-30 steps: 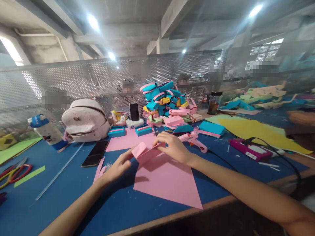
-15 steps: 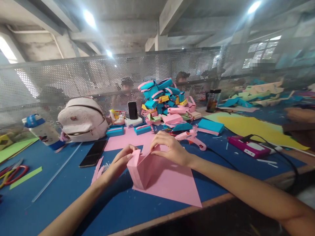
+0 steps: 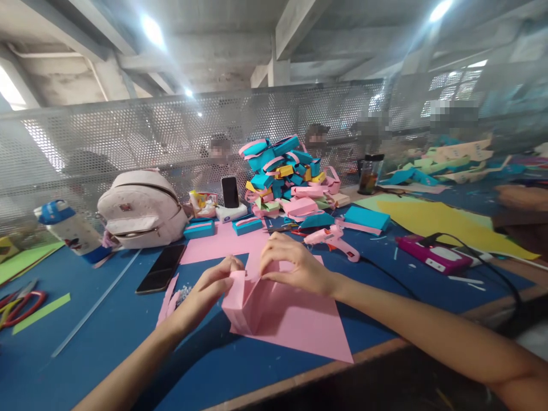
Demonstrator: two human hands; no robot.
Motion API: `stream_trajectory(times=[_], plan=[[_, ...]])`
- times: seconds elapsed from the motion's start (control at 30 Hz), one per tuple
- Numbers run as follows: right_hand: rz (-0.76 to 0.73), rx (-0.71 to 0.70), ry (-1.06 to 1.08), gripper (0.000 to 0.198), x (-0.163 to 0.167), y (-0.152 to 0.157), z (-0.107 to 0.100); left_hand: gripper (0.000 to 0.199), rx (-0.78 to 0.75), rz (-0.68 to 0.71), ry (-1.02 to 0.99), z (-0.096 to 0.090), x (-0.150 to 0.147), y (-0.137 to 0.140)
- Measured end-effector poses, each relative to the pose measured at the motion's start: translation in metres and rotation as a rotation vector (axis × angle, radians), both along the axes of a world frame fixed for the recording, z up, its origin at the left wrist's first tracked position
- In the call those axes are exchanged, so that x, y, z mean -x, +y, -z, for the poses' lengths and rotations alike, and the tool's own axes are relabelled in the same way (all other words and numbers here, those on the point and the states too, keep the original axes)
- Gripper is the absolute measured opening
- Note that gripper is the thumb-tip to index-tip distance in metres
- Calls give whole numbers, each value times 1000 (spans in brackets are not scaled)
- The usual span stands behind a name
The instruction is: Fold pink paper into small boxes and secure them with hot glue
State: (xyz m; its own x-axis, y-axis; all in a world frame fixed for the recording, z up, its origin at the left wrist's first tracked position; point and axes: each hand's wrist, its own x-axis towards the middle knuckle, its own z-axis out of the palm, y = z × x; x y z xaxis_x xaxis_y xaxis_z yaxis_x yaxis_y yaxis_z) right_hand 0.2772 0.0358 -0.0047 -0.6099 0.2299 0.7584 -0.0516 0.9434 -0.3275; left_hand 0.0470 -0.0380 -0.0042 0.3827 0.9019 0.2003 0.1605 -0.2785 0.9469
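Folded pink paper (image 3: 245, 317) shifted nearer, upright over pink sheet (image 3: 317, 328); left hand (image 3: 213, 282), right hand (image 3: 299, 265) pinching its upper edges.

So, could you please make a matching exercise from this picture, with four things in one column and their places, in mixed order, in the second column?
Column one
1. Folded pink paper
2. Glue gun
3. Lying phone
4. Purple device

Column two
A. In front of the backpack
B. Held by the left hand and the right hand
C. At the right, near the large yellow sheet
D. Just beside the right hand, not held

Right pairs: 1-B, 2-D, 3-A, 4-C
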Motion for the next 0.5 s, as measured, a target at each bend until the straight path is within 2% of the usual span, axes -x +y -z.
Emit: stream_trajectory(times=[0.17, 0.5], plan=[[-6, -9, -5, 8, -1, -5, -8, 29, -68, 14, 205, -17, -4, -7], [-52, -43, -22, 8, -2, -12, -9, 30, -77, 121, 233, -18, -8, -16]])
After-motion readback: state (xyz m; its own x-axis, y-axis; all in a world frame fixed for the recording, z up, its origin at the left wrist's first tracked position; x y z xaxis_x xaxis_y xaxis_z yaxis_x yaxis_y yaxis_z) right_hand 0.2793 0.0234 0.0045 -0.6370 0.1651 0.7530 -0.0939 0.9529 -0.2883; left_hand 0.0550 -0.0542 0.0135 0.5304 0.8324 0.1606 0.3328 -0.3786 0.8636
